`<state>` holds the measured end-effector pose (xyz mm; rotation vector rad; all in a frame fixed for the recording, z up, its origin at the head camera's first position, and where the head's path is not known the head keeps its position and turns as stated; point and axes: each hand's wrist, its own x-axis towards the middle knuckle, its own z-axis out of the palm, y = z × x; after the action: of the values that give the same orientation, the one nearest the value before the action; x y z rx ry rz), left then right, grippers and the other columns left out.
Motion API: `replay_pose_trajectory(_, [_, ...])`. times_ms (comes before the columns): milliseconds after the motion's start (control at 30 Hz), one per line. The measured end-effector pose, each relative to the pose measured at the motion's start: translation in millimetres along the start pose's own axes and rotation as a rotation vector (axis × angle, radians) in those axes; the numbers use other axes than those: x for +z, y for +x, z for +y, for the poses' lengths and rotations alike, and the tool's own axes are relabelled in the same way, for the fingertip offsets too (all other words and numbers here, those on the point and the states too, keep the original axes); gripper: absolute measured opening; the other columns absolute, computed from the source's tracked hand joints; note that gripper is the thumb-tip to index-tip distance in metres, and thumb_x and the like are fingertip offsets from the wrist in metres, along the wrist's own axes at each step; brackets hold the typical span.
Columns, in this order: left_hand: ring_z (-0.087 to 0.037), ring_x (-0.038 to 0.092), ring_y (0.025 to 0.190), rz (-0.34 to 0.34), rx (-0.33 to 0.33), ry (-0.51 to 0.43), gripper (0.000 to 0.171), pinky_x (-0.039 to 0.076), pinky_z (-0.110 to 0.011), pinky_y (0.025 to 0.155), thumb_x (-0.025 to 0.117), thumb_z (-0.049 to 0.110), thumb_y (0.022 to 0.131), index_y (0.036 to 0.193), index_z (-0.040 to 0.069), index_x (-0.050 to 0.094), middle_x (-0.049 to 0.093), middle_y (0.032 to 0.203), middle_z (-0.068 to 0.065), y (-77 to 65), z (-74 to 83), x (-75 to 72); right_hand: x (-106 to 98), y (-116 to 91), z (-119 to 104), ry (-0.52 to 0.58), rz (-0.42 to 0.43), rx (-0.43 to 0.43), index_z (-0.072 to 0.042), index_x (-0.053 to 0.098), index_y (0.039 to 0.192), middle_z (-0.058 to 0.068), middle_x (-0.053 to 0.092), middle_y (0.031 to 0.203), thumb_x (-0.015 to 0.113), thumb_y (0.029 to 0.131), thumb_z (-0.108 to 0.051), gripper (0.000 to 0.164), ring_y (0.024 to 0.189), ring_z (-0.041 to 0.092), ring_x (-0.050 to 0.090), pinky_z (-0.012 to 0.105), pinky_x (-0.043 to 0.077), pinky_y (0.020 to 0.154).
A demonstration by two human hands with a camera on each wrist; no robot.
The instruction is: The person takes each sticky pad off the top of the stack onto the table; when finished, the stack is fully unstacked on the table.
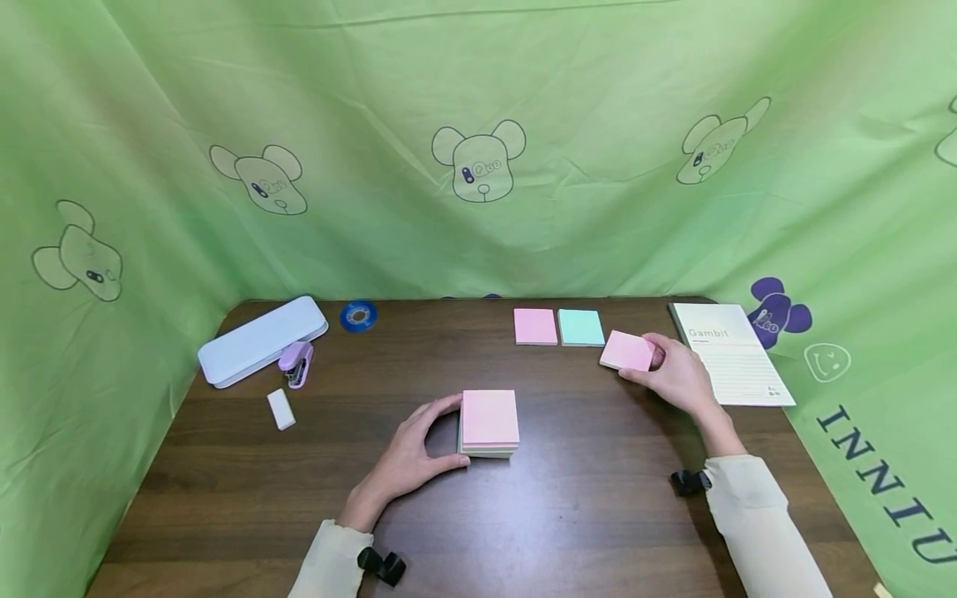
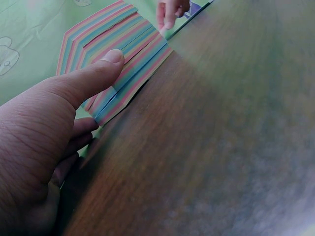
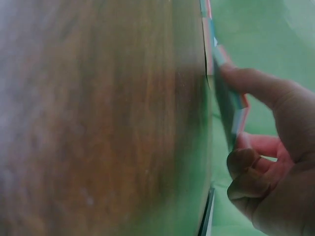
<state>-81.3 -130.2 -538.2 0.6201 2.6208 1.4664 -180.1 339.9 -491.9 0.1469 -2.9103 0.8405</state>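
My left hand [image 1: 407, 455] grips a tall stack of sticky note pads [image 1: 489, 418] from its left side, thumb at the front and fingers behind. Pink tops the stack; in the left wrist view its striped pink, blue and yellow edges [image 2: 135, 59] show beside the thumb. Over at the right, my right hand [image 1: 679, 374] pinches a pink sticky note pad [image 1: 626, 350] by its right side. That pad [image 3: 229, 105] is tilted, its underside over the table in the right wrist view. Just left of it lie a mint pad [image 1: 581, 328] and another pink pad [image 1: 535, 326], side by side.
A Gambit notepad [image 1: 733, 353] lies right of my right hand. At the left are a pale blue case [image 1: 262, 340], a purple stapler [image 1: 296, 364], a white eraser [image 1: 281, 409] and a blue tape roll [image 1: 358, 316]. A green curtain [image 1: 478, 241] hangs behind the table [image 1: 583, 515].
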Motion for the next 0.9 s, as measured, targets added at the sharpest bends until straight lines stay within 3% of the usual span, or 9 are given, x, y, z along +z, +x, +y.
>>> replay_pose_trajectory(133, [-0.021,0.051,0.153,0.003,0.009,0.011,0.092,0.041,-0.058,0.125,0.098,0.034,0.087,0.166,0.031,0.051,0.060,0.159,0.010,0.0,0.1,0.3,0,3,9,-0.053,-0.057,-0.006,0.013,0.062,0.142,0.030,0.071,0.105,0.096,0.084,-0.036,0.083,0.088,0.039,0.064,0.049,0.049,0.069])
replay_pose_trajectory(200, [-0.021,0.051,0.153,0.005,0.011,0.014,0.092,0.042,-0.057,0.125,0.098,0.034,0.087,0.166,0.031,0.051,0.061,0.159,0.010,0.0,0.0,0.3,2,6,17,-0.093,-0.056,-0.011,0.009,0.058,0.150,0.033,0.071,0.110,0.094,0.085,-0.043,0.091,0.089,0.044,0.065,0.055,0.051,0.069])
replay_pose_trajectory(267, [-0.022,0.052,0.152,0.008,0.014,0.016,0.093,0.042,-0.057,0.124,0.099,0.034,0.087,0.166,0.030,0.051,0.061,0.159,0.009,-0.1,-0.2,0.3,2,6,19,-0.108,-0.052,-0.011,0.007,0.054,0.155,0.035,0.069,0.113,0.094,0.086,-0.040,0.093,0.091,0.046,0.065,0.059,0.051,0.069])
replay_pose_trajectory(500, [-0.022,0.051,0.153,0.013,0.018,0.012,0.093,0.042,-0.058,0.124,0.099,0.034,0.087,0.166,0.031,0.050,0.061,0.159,0.010,-0.9,0.3,-0.4,0,7,10,-0.142,-0.019,-0.028,0.000,0.073,0.139,0.020,0.065,0.097,0.090,0.092,-0.021,0.055,0.084,0.035,0.061,0.050,0.048,0.064])
replay_pose_trajectory(900, [-0.021,0.051,0.153,0.010,0.021,0.016,0.093,0.042,-0.057,0.124,0.099,0.033,0.087,0.166,0.032,0.050,0.060,0.159,0.010,-0.5,1.1,-0.7,5,27,13,-0.152,-0.028,0.003,-0.005,0.072,0.145,0.031,0.058,0.117,0.081,0.099,-0.016,0.048,0.098,0.045,0.060,0.061,0.051,0.072])
